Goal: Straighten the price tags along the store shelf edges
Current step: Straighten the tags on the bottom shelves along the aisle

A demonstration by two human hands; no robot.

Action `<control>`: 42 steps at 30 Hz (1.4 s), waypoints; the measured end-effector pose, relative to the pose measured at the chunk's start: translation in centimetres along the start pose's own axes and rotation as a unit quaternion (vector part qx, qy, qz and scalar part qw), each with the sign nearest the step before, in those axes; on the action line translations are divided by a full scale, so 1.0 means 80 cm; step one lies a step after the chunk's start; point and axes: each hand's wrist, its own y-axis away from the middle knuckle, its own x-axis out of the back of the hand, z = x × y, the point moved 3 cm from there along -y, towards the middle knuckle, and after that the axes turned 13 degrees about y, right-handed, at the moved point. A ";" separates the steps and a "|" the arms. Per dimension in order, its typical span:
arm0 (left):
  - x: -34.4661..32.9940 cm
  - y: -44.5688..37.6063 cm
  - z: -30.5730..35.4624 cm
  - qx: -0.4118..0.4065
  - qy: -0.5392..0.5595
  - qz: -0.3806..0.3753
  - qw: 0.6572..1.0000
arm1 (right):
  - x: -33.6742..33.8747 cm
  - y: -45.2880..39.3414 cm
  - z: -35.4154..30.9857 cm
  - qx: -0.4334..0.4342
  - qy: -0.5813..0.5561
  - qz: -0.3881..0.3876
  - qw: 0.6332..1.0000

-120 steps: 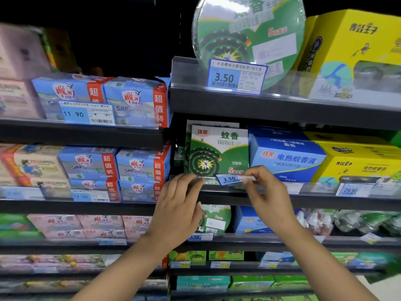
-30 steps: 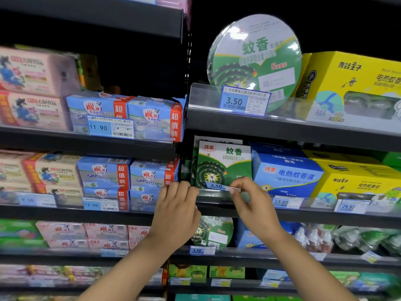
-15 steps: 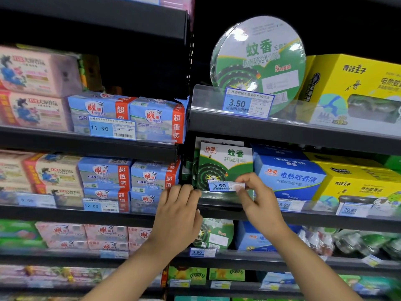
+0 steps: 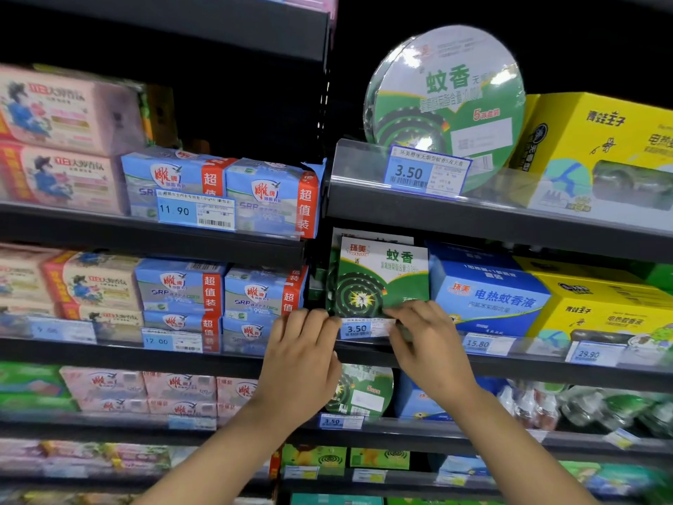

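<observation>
Two dark shelving bays fill the view, the right-hand shelf edge [image 4: 510, 362] crossing from centre toward 3 o'clock. Behind it stand three cartons: a green mosquito-coil box [image 4: 378, 277] at centre, a blue box [image 4: 488, 289] to its 3 o'clock, and a yellow box [image 4: 597, 304] further that way. One round coil pack [image 4: 444, 103] leans on the shelf above at 1 o'clock. Along this middle edge three price tags can be counted: the 3.50 tag [image 4: 358, 328] at centre, a 15.80 tag [image 4: 482, 343] and a 29.90 tag [image 4: 591, 354] toward 3 o'clock; other tags sit on other shelves, some blurred.

Two forearms rise from 6 o'clock. The left hand [image 4: 300, 362] lies back-up with straight fingers [image 4: 320, 318] resting on the shelf edge, tips touching the left end of the 3.50 tag. The right hand [image 4: 429, 348] curls over the tag's right end, its fingers pinching that end against the clear strip. The tag sits nearly level, just below the green box
</observation>
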 end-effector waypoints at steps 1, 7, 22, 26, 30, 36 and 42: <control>0.000 0.000 0.000 -0.002 0.000 0.000 1.000 | 0.002 0.001 -0.001 0.007 0.002 0.005 1.000; -0.002 0.004 -0.003 -0.010 -0.010 -0.005 1.000 | -0.004 0.009 -0.002 0.056 0.025 -0.003 0.998; 0.006 0.003 -0.004 -0.021 -0.007 -0.033 0.999 | -0.003 0.025 -0.002 0.045 0.037 -0.027 0.998; 0.009 0.000 -0.005 -0.017 -0.004 -0.033 0.999 | 0.011 0.034 0.015 0.013 0.027 -0.006 1.000; 0.008 -0.007 0.009 -0.026 0.022 -0.039 0.999 | 0.027 0.051 0.039 -0.027 0.032 0.012 0.999; -0.019 -0.022 0.064 -0.088 0.074 -0.060 0.992 | 0.045 0.092 0.083 -0.096 0.049 -0.006 0.994; -0.062 -0.042 0.141 -0.114 0.101 -0.097 0.984 | 0.075 0.137 0.137 -0.134 0.063 -0.038 0.988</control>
